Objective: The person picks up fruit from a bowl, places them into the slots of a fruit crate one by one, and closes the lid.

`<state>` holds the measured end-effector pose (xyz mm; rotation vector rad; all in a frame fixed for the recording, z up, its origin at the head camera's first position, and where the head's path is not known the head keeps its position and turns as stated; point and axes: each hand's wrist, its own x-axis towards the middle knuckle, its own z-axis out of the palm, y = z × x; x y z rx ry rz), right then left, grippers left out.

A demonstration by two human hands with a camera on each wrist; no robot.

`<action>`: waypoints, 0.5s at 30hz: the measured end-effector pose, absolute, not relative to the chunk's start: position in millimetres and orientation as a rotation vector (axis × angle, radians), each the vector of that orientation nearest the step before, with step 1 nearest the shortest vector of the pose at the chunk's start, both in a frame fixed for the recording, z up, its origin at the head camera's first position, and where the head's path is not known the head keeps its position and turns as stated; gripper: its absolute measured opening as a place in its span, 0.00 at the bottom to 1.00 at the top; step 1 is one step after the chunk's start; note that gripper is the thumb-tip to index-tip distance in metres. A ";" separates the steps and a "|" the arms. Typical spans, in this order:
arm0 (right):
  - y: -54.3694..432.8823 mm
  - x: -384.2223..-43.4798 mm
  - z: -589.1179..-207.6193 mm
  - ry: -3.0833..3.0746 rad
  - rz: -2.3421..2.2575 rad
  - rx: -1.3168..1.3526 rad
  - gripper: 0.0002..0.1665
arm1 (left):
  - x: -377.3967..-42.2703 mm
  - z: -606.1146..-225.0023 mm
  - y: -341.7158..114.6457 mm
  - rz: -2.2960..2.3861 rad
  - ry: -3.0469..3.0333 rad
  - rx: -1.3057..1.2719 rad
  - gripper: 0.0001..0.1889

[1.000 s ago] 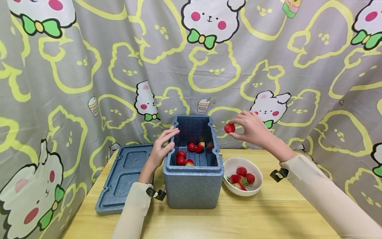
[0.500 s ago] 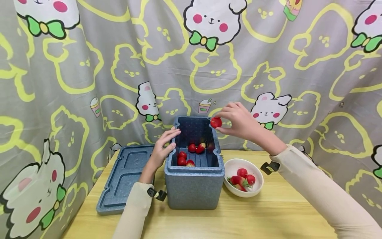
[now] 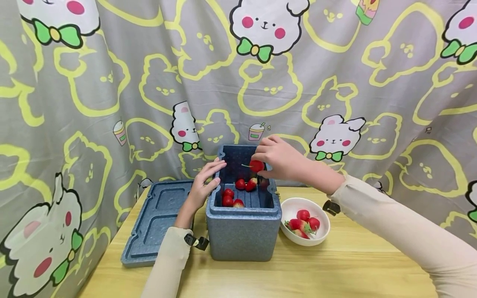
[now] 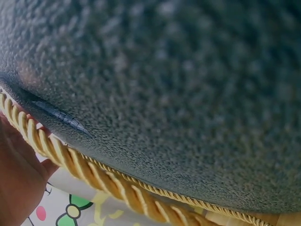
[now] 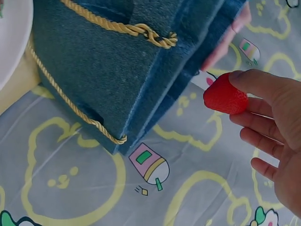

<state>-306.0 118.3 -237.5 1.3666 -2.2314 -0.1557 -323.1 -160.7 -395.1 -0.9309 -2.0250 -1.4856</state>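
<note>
A red fruit is pinched between the thumb and fingers of the right hand and is held over the opening of the blue-gray box; its exact kind cannot be told for certain. The box's left rim is touched by the left hand, whose fingers are extended, unclenched. Smaller pieces are seen on the box floor, and more fruit is held in a white bowl just beside it. The lid is laid on the table.
</note>
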 end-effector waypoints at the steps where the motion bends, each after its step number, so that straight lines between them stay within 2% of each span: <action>1: 117.2 -305.8 -238.1 -2.232 -0.168 1.378 0.23 | -323.1 -394.7 -160.8 -1.481 -2.030 -0.927 0.25; 15: 106.5 -304.3 -252.1 -2.304 -0.371 1.459 0.23 | -322.2 -393.8 -160.0 -1.490 -2.045 -0.918 0.25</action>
